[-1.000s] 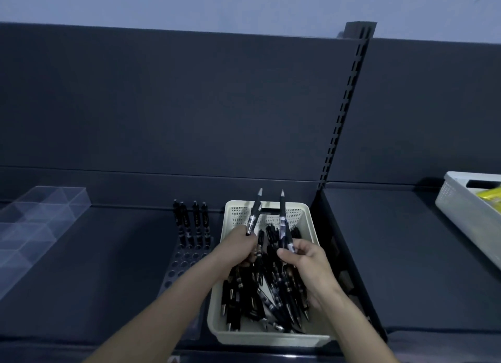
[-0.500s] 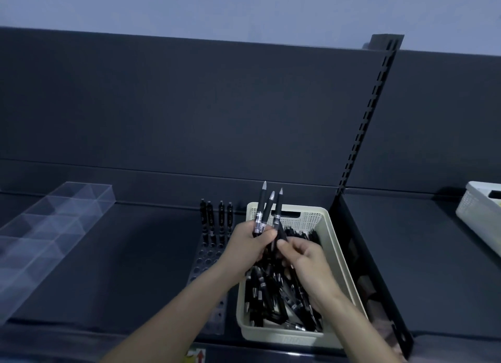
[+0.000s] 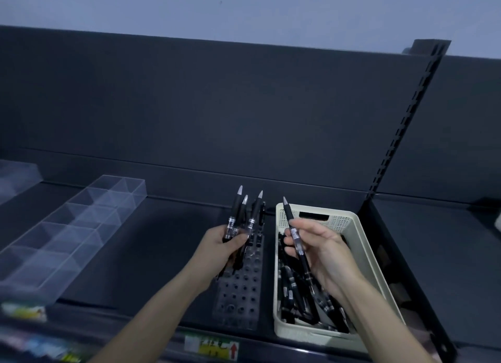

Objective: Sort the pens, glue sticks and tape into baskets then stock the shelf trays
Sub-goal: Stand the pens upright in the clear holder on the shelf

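Basket (image 3: pixel 339 221), lower right: approx. full of pens (image 3: pixel 294 295), so most stocking left. Holed rack (image 3: pixel 244 289), lower centre: near holes empty. We hold 3 pens (image 3: pixel 240 213) in left hand (image 3: pixel 227 250), 1 pen (image 3: pixel 295 236) pinched in right hand (image 3: pixel 322 257). Clear tray (image 3: pixel 81 227), left: looks empty; glue, tape not seen.

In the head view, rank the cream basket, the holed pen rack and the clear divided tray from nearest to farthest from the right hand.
1. cream basket: directly beneath the right hand.
2. holed pen rack: just left of the basket.
3. clear divided tray: far off to the left.
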Available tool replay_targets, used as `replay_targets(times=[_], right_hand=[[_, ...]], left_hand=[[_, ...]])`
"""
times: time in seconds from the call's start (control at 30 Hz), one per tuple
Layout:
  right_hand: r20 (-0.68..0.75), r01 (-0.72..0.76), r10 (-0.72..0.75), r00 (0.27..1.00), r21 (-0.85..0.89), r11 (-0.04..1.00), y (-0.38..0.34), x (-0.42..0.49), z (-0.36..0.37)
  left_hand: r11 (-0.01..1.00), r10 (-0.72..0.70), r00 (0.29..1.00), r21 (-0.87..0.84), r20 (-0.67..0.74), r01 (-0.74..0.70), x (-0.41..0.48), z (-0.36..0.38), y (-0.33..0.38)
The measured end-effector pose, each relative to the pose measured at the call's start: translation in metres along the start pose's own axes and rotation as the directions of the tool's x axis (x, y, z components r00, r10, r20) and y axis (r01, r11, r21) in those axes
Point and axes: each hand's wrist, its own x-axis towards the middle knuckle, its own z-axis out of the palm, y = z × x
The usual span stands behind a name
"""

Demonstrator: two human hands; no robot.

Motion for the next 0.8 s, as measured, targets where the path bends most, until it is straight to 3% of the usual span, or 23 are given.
replay_targets(times=[0.2, 0.3, 0.43, 0.8], right_hand=[[0.140, -0.117, 0.112, 0.984, 0.030, 0.993, 0.019, 0.011, 0.028], [0.110, -0.080, 0.098, 0.989, -0.160, 0.984, 0.031, 0.019, 0.039], [0.006, -0.013, 0.017, 1.000, -0.458, 0.889, 0.041, 0.028, 0.051], [-0.065, 0.067, -0.157, 0.985, -0.699, 0.712, 0.048, 0.048, 0.059]], left_hand=[[1.000, -0.016, 0.995, -0.004, -0.094, 0.016, -0.002, -0.036, -0.011], [1.000, -0.021, 0.993, 0.001, -0.113, 0.021, -0.002, -0.049, -0.019], [0.999, -0.039, 0.993, -0.021, -0.112, 0.037, -0.002, -0.058, -0.025], [0.998, -0.059, 0.993, -0.013, -0.106, 0.058, 0.004, -0.074, -0.040]])
